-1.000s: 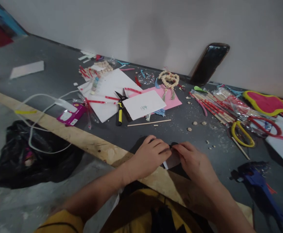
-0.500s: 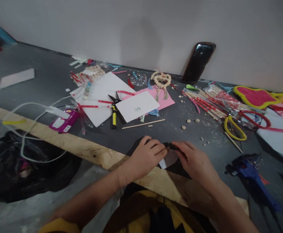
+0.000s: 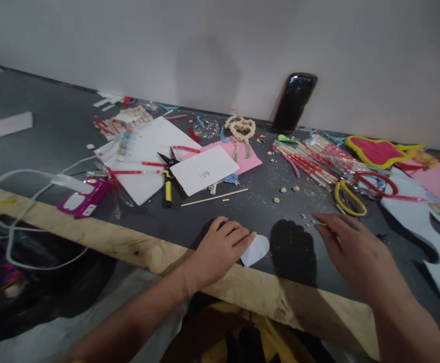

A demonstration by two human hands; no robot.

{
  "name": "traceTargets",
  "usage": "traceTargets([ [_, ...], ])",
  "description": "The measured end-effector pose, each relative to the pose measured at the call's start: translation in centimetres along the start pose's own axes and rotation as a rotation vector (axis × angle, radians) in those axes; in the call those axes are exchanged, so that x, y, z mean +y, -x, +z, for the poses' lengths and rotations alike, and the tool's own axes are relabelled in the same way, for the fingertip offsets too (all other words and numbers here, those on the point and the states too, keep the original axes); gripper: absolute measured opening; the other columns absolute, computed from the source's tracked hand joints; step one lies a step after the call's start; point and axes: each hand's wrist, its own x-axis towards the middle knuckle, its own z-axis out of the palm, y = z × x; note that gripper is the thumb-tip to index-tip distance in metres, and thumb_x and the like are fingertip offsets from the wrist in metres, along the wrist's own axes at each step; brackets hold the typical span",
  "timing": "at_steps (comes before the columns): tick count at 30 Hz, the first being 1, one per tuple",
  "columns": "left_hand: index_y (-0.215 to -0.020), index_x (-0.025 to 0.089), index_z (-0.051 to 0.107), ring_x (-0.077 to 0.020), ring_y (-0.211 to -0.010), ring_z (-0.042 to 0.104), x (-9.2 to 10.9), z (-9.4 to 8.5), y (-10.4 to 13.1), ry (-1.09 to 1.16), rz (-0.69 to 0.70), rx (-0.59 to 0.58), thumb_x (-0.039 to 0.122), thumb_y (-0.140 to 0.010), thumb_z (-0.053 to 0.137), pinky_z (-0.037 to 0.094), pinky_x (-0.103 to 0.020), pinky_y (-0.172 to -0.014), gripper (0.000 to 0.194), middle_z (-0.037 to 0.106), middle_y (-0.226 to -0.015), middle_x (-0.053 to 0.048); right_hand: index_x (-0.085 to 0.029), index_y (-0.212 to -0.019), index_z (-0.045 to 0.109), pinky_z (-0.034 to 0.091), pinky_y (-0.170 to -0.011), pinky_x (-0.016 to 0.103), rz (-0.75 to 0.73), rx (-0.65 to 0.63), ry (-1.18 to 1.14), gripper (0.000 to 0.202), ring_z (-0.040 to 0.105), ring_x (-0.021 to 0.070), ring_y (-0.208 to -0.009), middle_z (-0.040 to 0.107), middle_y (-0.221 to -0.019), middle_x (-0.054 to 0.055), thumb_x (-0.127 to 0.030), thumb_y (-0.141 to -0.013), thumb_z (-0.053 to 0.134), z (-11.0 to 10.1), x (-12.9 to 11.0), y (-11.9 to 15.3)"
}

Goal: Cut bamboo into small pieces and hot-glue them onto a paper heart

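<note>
"Trouble: where would you expect it?"

"At the white heart-shaped piece (image 3: 258, 250). It lies at the front of the dark tabletop (image 3: 53, 106), its point near the wooden edge strip (image 3: 280, 297). With only the left hand (image 3: 220, 250) on it, I'd say a sideways push could skew it or nudge it over the strip."

"Anything else?"

"A tan bit (image 3: 254, 234) shows at the left fingertips, by the heart's upper rim. If it's loose, lifting those fingers carelessly might shift it. The pale crumbs (image 3: 303, 216) near the right hand (image 3: 359, 247) could be swept off by a clumsy brush, too."

"How do the hands sit?"

"Left is palm down, fingers bunched and bent over the heart's left part; whether the thumb pinches underneath, I can't tell. Right is well apart from the heart, thumb and forefinger pointing left, a slim gap between them and nothing visible in it."
</note>
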Motion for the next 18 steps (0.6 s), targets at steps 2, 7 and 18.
traceTargets([
  [2, -0.123, 0.016, 0.050, -0.0191, -0.103, 0.049, 0.0, 0.1, 0.0, 0.011, -0.001, 0.010, 0.016, -0.093, 0.039, 0.032, -0.041, -0.090, 0.032, 0.062, -0.115, -0.007, -0.019, -0.099, 0.060, 0.048, -0.078, 0.041, 0.104, 0.050, 0.074, 0.031, 0.062, 0.0283, -0.090, 0.066, -0.095, 0.012, -0.039, -0.089, 0.038, -1.4, 1.2, 1.6],
  [7, -0.121, 0.016, 0.052, -0.0193, -0.103, 0.049, -0.1, 0.5, 0.0, 0.012, 0.009, 0.036, 0.017, -0.093, 0.041, 0.033, -0.041, -0.091, 0.031, 0.062, -0.113, -0.007, -0.024, -0.099, 0.058, 0.048, -0.062, 0.047, 0.518, -0.035, 0.291, 0.042, 0.062, 0.0383, -0.085, 0.066, -0.088, 0.018, -0.059, -0.079, 0.047, -2.2, 6.3, 8.2],
  [18, -0.123, 0.015, 0.051, -0.0214, -0.102, 0.049, -0.3, 1.0, 0.3, 0.018, 0.035, 0.039, 0.012, -0.089, 0.042, 0.035, -0.042, -0.089, 0.036, 0.061, -0.114, -0.009, -0.020, -0.108, 0.055, 0.044, -0.052, 0.040, 0.529, -0.116, 0.032, 0.039, 0.063, 0.0345, -0.073, 0.065, -0.085, 0.016, -0.045, -0.078, 0.051, 0.5, 7.0, 9.4],
])
